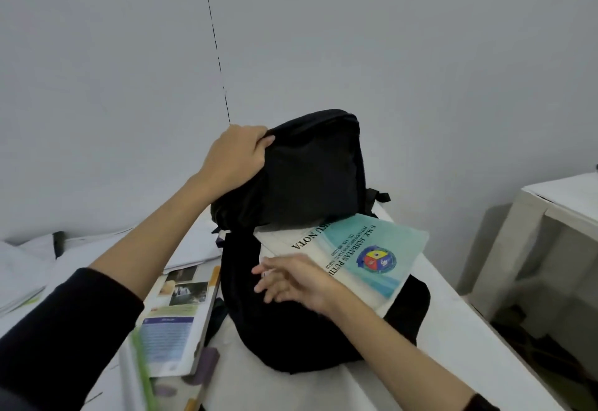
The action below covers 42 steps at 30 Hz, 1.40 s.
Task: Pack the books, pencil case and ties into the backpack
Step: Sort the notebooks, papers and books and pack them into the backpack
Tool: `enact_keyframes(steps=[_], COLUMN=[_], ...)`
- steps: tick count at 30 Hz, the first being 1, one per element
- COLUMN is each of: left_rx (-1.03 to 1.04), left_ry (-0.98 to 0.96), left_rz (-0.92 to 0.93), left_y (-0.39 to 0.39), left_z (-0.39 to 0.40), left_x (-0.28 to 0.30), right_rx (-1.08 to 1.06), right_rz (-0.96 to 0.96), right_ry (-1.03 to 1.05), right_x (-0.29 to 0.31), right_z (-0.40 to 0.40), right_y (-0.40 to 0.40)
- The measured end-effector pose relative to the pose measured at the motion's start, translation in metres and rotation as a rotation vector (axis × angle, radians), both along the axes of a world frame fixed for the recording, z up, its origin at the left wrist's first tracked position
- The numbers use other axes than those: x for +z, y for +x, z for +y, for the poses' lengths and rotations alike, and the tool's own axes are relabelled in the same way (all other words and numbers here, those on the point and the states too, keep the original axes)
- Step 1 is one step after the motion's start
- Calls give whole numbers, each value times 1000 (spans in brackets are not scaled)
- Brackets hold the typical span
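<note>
On the white table [453, 339] lay the black backpack [323, 323]; the left hand [234, 155] gripped its raised flap, fingers curled. The right hand [297, 281], fingers loosely spread and holding nothing, hovered by the note book [356, 252] resting in the opening. Beside the backpack lay a textbook [176, 316].

Place: a plain room at home or in a student's lodging, used as a study corner; which of the two cannot be told.
Walls: bare pale grey walls [388, 38] meeting in a corner.
Furniture: a white table [453, 346] against the wall, and a second white table [556, 206] near it on the right.
Study things: a school notebook [365, 249] with a crest, a textbook [176, 320], loose papers [26, 268] and a black backpack [310, 177].
</note>
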<state>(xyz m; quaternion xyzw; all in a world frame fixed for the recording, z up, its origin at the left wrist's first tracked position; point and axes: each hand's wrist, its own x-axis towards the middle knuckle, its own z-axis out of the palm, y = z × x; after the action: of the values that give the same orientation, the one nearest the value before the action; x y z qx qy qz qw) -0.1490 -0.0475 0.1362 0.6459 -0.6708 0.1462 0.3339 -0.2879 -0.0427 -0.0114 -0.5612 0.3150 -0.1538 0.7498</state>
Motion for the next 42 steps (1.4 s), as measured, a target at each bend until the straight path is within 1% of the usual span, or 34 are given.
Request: enact_keyframes(steps=[1,2,3,4,5,6,7,9,10,11,16,18,20,22,23,24,26,28,32,35,37,39,40,41,42], left_rx=[1,3,4,1,-1,0,0,-11,-21,-32,-68,-83,-89,-96,-98,-101,-108,-112,-107,-113,-115,-120,-125,-129,-131], left_ry=[-3,-8,-10,-11,-9,-8,-9,-15,-15,-13,8,15,11,2,-2,-2,3,5,1,0,1,6,8,8,7], left_rz=[-8,-17,-24,-28,-31,-36,-43,-56,-60,-62,-68,-68,-73,-76,-75,-74,-78,-85,-86,-79,-71,-63,-63,-64,-67], left_y=[2,3,4,4,4,3,2,0,-1,-2,-2,-1,-1,-1,-1,-3,-6,-8,-6,-4,-4,-4,-4,-4,-4], left_z=[2,3,4,4,3,2,1,-2,-4,-5,-9,-9,-9,-11,-12,-13,-14,-15,-13,-12,-12,-13,-13,-14,-14], left_x=[0,-1,-1,-2,-2,-2,-2,-2,-1,-2,-5,-5,-6,-5,-4,-4,-4,-5,-7,-6,-6,-7,-7,-7,-8], right_rx=[-46,-91,-114,-83,5,147,302,539,592,611,671,661,603,500,433,368,276,239,226,176,186,198,150,45,-107], right_rz=[25,94,212,367,533,714,887,1183,1271,1304,1290,1251,1119,942,891,897,1001,1061,1054,992,938,890,869,866,892], right_ry=[-153,-342,-582,-842,-1033,-1134,-1159,-1125,-1116,-1110,-1045,-1013,-938,-844,-850,-907,-1065,-1122,-1142,-1185,-1162,-1096,-1075,-1083,-1109], right_x=[6,11,17,22,25,29,30,32,32,30,23,20,19,18,15,11,-2,-13,-13,-7,2,13,19,23,27], right_z=[-7,-17,-29,-43,-56,-66,-73,-77,-74,-71,-66,-65,-63,-58,-54,-49,-39,-33,-34,-31,-31,-36,-42,-50,-59], right_y=[-6,-15,-27,-41,-55,-70,-84,-105,-111,-115,-125,-127,-130,-127,-121,-113,-95,-82,-80,-80,-84,-93,-100,-110,-120])
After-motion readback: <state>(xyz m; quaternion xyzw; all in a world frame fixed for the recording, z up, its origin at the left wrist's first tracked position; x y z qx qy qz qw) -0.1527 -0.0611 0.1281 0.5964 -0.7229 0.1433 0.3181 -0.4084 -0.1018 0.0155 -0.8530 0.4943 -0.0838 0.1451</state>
